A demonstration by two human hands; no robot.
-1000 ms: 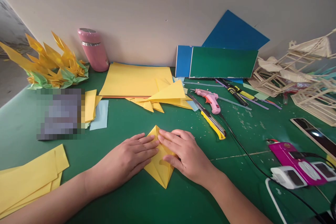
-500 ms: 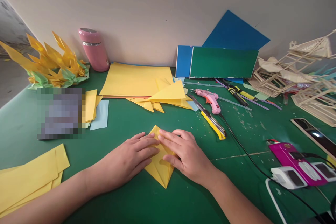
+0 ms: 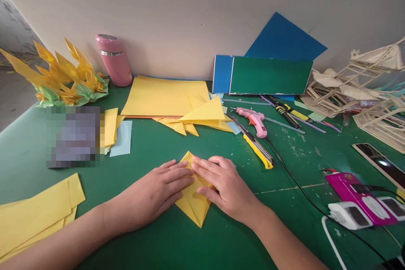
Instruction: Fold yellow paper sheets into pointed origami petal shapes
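A folded yellow paper piece [image 3: 193,204] lies on the green table [image 3: 158,147], pointed at its near and far ends. My left hand [image 3: 155,194] lies flat on its left side, fingers stretched out and pressing down. My right hand [image 3: 223,187] rests on its right side, fingers extended onto the paper and the thumb on its middle. The fingertips of both hands meet near the paper's far tip. Much of the paper is hidden under the hands.
Yellow sheets [image 3: 164,97] and folded triangles [image 3: 205,114] lie behind. A yellow utility knife [image 3: 256,145], pink glue gun [image 3: 253,120] and pink bottle [image 3: 114,60] are beyond. A power strip with cord [image 3: 357,202] is right, wooden stick models [image 3: 357,88] far right, yellow strips [image 3: 34,215] left, paper flowers [image 3: 60,78] far left.
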